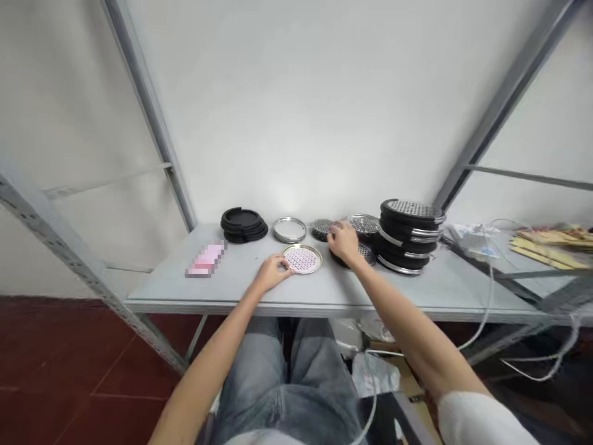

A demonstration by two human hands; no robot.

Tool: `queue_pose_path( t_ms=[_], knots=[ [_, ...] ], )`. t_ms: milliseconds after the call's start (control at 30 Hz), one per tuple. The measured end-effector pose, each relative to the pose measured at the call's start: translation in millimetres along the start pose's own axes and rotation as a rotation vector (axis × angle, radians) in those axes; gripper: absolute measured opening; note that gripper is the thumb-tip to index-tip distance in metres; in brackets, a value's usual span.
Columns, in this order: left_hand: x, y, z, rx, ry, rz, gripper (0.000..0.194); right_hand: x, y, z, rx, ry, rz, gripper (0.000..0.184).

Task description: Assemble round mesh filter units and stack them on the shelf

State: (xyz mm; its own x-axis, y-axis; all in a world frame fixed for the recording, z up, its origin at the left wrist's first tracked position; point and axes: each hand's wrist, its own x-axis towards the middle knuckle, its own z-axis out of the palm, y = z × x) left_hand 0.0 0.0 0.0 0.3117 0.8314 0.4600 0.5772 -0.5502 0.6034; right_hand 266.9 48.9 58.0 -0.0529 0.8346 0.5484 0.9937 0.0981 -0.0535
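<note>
My left hand (273, 272) pinches the left edge of a round disc (303, 259), which has a pale pink perforated face and a thin metal rim. The disc lies on the grey table in front of me. My right hand (343, 240) is farther back, its fingers curled downward between a small stack of dark perforated discs (323, 227) and a black round piece with a perforated centre (367, 253). Whatever those fingertips hold, if anything, is hidden. Behind the pink disc is a short stack of shiny metal rings (290, 230).
Black rings (243, 224) are piled at the back left, near a blurred pink rectangle (206, 259). A tall stack of black and silver round pieces (407, 238) stands on the right, beside a metal-rimmed perforated piece (362, 224). Metal posts (152, 117) frame the table (185, 295); a white cable (488, 296) hangs right.
</note>
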Motion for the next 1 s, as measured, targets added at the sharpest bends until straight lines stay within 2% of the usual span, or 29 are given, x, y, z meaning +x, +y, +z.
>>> queue_pose_path(
  t_ms=[133, 233, 500, 667, 867, 1000],
  knots=[
    [-1.1, 1.5, 1.2, -0.011, -0.005, 0.0, 0.017, 11.9, 43.4, 5.9, -0.084, -0.215, 0.102, 0.036],
    [-1.1, 2.4, 0.8, -0.013, -0.01, -0.014, 0.017, 13.0, 55.5, 13.1, -0.146, -0.312, 0.082, 0.037],
    [-0.4, 4.0, 0.0, -0.018, -0.011, -0.034, 0.018, 15.1, 46.8, 17.6, -0.208, -0.307, 0.133, 0.037],
    [-0.8, 5.1, -0.4, -0.019, -0.011, -0.041, 0.017, 24.2, 54.8, 14.5, -0.22, -0.305, 0.101, 0.034],
    [-1.4, 4.2, -0.1, -0.034, -0.001, -0.032, 0.018, 24.1, 62.3, 14.5, -0.258, -0.361, 0.093, 0.034],
    [-0.9, 4.0, -0.1, -0.038, -0.004, -0.013, 0.018, 18.5, 64.3, 14.4, -0.281, -0.278, 0.044, 0.034]
  ],
)
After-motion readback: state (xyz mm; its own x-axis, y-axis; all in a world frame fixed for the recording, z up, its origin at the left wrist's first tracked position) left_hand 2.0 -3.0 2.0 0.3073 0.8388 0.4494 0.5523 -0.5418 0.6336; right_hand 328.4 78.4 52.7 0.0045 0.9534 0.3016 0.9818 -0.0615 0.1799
